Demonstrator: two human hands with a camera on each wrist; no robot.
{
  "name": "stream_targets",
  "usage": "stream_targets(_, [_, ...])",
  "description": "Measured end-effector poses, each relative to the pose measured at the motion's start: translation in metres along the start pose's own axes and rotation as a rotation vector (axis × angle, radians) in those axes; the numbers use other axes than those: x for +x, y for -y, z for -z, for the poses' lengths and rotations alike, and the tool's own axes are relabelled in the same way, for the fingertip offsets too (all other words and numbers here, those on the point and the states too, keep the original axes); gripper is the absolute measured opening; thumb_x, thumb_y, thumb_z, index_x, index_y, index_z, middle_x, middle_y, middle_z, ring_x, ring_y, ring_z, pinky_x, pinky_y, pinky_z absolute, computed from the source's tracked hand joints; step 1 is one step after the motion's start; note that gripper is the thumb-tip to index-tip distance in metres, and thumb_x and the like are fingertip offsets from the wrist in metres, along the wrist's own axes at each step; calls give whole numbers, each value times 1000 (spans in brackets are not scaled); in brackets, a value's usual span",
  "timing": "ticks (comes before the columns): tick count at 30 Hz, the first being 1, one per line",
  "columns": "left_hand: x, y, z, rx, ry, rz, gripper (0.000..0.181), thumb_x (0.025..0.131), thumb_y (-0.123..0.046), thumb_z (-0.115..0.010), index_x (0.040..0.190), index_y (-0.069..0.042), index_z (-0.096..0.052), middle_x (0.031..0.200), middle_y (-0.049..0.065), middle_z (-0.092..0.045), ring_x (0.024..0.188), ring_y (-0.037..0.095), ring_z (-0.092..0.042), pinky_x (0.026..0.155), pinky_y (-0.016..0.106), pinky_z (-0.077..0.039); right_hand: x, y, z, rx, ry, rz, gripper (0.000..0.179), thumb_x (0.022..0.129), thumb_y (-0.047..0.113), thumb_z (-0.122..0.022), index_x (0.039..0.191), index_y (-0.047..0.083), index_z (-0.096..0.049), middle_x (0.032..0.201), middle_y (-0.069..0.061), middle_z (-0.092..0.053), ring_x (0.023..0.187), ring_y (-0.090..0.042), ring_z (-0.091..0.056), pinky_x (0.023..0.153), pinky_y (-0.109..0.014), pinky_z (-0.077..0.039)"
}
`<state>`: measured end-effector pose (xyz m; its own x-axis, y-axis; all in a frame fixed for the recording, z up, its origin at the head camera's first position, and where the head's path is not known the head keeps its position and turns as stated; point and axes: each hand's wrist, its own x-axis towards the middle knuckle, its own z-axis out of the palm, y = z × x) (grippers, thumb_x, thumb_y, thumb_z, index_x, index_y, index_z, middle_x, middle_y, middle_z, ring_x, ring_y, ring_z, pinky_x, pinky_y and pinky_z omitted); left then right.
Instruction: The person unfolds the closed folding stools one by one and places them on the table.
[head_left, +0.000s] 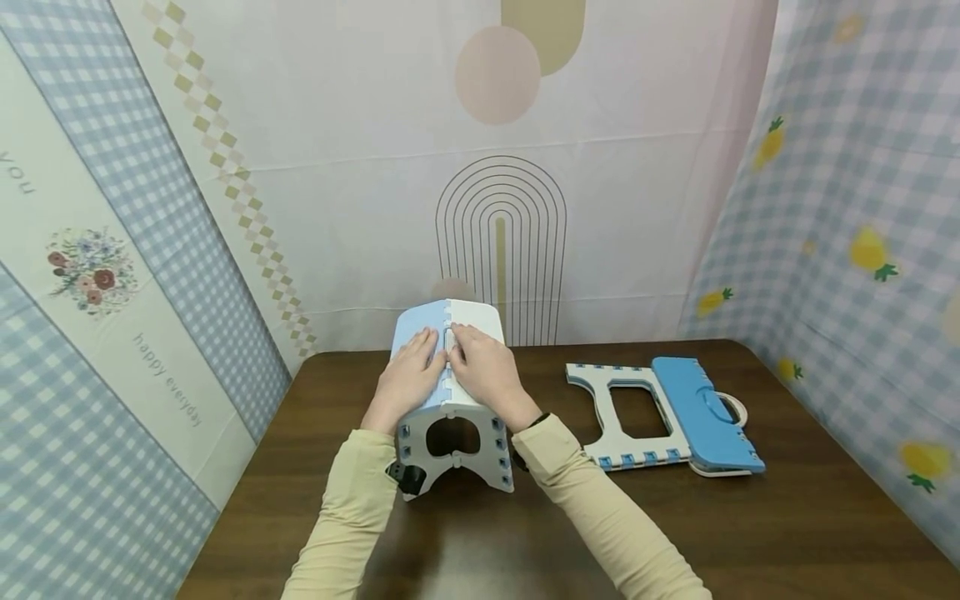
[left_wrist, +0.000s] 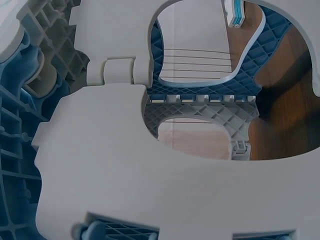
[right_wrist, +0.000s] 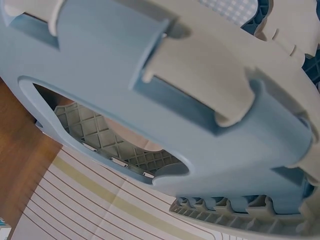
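Hands (head_left: 408, 372) (head_left: 486, 367), two, atop one stool (head_left: 459, 396)

A long pale-yellow left sleeve (head_left: 351, 512) and a matching right sleeve (head_left: 600, 517) are worn, both creased. The left sleeve is ended behind the left hand (head_left: 408, 372), the right sleeve behind the right hand (head_left: 483, 371). Behind the left hand, on its inner side, a small black device (head_left: 409, 479) is noted. A black band (head_left: 538, 420) is seen directly behind the right hand.
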<state>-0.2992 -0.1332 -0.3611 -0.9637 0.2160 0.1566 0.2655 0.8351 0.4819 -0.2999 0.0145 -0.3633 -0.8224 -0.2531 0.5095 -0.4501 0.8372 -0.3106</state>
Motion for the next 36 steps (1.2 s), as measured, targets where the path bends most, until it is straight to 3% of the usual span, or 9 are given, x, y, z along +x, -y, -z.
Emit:
stream_targets(7, [-1,-3,1,25,-2,-4,59,104,-38,-32,153,-5,-25,161,12,-21,151,27,-17,124,44,-13,1,-2,0,-16,-20,28,41,99,20,-51,137,7,-55,134,-11,-61,121,-26,-61,93,-41,-54])
stream_targets(21, [-4,0,-2,65,12,1,59,104,-38,-31,152,-6,-27,161,12,-22,151,26,-18,124,43,-13,-2,0,-3,-39,27,26,40,99,21,-51,136,8,-56,133,-12,-62,119,-27,-62,93,-42,-54])
stream_targets(28, [-2,-3,-2,124,23,-18,59,104,-39,-28,153,-6,-25,161,12,-22,151,25,-17,124,43,-13,-1,-1,0,-62,39,25,41,99,21,-50,137,8,-55,134,-11,-62,118,-28,-63,95,-43,-53])
stream_targets(36, [5,-10,-4,129,18,11,60,104,-39,-31,153,-5,-25,161,12,-21,151,25,-17,124,43,-13,6,-12,2,-47,79,36,41,99,21,-48,138,8,-55,133,-12,-62,117,-29,-63,95,-44,-53])
